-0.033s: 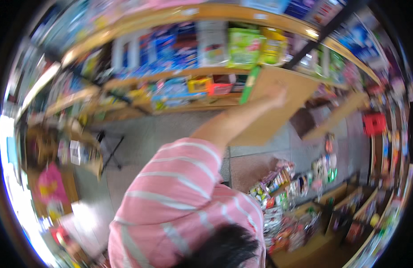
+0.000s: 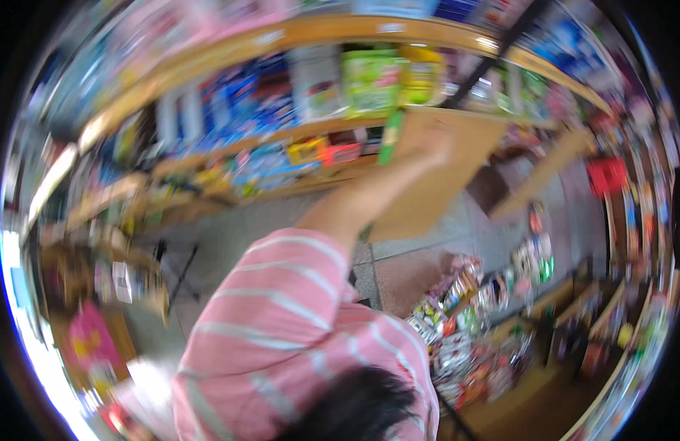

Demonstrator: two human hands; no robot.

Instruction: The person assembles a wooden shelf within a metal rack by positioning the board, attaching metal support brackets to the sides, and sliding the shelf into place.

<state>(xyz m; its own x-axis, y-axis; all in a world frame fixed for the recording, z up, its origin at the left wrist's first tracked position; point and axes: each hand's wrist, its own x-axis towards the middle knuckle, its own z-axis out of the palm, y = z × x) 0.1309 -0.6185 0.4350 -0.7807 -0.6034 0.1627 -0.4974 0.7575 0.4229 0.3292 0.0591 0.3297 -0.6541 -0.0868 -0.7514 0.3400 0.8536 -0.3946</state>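
Board, brown, flat-faced, placed right of centre in the upper half of the frame; long axis slanted from upper right to lower left. Left hand, bare, laid over the board's upper part, so that most of the board is left below the fingers, toward frame centre. Board's left edge crossed by the left forearm, by which the reach is made from a pink striped sleeve at lower left. Fingers blurred; whether they are spread or closed on the board cannot be told. Right hand not seen; the left is therefore the nearer one shown. Just right of the board: a brown strip, slanted much the same way. Above: green packet, shelved beside a yellow pouch. Below, at lower right: heaped packets.
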